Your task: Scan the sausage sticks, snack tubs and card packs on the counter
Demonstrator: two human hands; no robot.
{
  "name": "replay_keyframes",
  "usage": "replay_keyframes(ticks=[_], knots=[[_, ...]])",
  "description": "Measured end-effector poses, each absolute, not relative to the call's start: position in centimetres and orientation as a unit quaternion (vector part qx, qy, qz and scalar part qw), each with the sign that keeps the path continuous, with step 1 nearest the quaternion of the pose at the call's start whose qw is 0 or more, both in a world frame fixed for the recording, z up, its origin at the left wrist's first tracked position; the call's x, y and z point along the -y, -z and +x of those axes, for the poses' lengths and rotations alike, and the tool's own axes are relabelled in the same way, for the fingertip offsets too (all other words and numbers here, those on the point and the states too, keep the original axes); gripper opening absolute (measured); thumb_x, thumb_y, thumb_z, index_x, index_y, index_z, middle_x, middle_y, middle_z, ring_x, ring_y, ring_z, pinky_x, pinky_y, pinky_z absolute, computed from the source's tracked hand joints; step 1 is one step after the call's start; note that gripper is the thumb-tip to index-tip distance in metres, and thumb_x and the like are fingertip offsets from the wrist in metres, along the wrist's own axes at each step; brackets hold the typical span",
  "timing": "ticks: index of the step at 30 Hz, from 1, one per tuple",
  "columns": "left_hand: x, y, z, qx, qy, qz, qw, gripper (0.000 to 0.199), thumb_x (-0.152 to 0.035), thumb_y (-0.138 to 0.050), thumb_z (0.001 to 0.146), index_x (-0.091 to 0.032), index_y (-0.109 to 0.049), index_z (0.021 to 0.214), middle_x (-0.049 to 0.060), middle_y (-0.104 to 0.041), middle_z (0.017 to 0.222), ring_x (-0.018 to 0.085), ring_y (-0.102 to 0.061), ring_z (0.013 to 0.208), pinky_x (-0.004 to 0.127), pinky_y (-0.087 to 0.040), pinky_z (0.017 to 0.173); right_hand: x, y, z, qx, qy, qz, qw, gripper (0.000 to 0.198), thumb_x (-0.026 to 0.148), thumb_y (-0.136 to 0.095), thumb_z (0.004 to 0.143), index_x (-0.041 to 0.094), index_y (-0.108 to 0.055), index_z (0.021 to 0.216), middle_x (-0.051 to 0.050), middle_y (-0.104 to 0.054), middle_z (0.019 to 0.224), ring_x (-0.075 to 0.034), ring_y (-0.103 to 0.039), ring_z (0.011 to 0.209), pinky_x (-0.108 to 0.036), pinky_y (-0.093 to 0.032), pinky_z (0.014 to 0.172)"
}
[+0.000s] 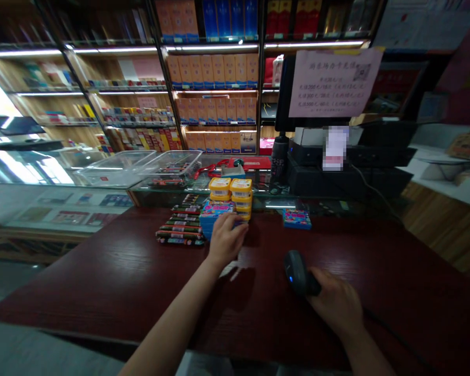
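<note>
The right hand (339, 305) is gripping a scanner (296, 272) over the desk (258, 326), its fingers wrapping around the handle. The left hand (226, 241) is curving in front of a stack of blue boxes (207, 225); its fingers are bending, though from this angle I cannot tell whether they are closing on anything. The stack is standing between sausages (180, 231) on the left and yellow tubs (242, 188) behind to the right. Another box (296, 219) is lying apart, beyond the scanner.
</note>
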State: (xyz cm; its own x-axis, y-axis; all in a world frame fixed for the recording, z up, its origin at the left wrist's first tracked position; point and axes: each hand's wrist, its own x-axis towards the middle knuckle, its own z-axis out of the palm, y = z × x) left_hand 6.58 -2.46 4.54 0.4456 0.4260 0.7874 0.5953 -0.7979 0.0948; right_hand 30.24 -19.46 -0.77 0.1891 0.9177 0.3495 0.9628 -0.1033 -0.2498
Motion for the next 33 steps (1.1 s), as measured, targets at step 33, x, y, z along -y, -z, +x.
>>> replay_keyframes(ticks=[33], knots=[[-1.8, -1.2, 20.8, 0.277, 0.102, -0.948, 0.119, 0.028, -0.015, -0.035, 0.092, -0.012, -0.062, 0.098, 0.017, -0.058, 0.104, 0.026, -0.053, 0.096, 0.034, -0.044, 0.067, 19.1, 0.9, 30.9, 0.629, 0.024, -0.753, 0.192, 0.026, 0.02, -0.054, 0.077, 0.024, -0.063, 0.101, -0.002, -0.07, 0.097, -0.019, -0.064, 0.087, -0.029, -0.041, 0.075]])
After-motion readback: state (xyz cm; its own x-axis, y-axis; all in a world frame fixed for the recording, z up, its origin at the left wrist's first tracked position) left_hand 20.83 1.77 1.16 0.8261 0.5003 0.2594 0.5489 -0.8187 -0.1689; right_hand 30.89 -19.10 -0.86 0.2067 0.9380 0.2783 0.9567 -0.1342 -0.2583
